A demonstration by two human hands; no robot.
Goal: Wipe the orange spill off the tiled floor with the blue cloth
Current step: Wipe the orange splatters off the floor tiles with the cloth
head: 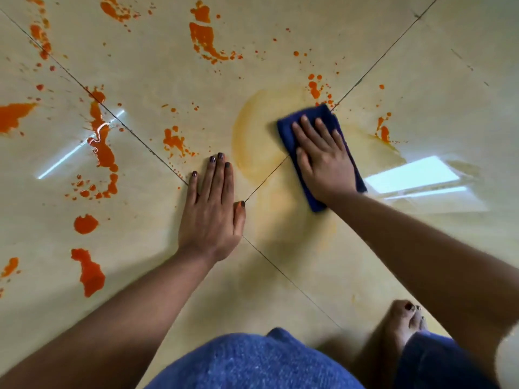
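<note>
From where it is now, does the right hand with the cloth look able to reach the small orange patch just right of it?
Probably yes: right hand presses blue cloth flat; bare tile lies before the orange patch.

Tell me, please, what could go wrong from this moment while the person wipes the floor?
1. The blue cloth under the right hand may spread colour instead of lifting it: a pale yellow film already rings the wiped area.
2. The left hand presses flat on glossy tile near wet orange puddles; it might slip or get stained.
3. The bare foot stands near the smeared patch, so it could slip.
</note>
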